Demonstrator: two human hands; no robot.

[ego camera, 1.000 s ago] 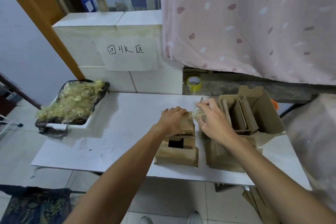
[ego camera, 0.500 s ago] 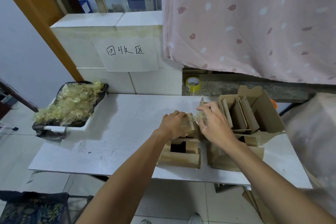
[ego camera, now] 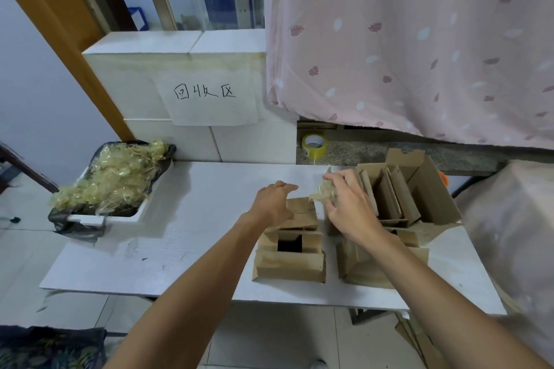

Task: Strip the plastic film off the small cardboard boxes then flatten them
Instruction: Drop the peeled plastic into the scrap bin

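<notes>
Plain brown small cardboard box [ego camera: 302,214], no print to read on it, flaps loose. Sits mid-table [ego camera: 195,219] under the left hand [ego camera: 274,202], fingers curled over its far edge. Just beside its far right corner, crumpled yellowish plastic film [ego camera: 321,193], pinched in the right hand [ego camera: 350,208]. Nearer, an open box [ego camera: 289,262]; to the right, a larger carton [ego camera: 431,198] of flattened boxes. Far left, a tray [ego camera: 90,219] heaped with film scraps. Behind, a paper sheet [ego camera: 209,108] handwritten "回收区" and a tape roll [ego camera: 314,145].
</notes>
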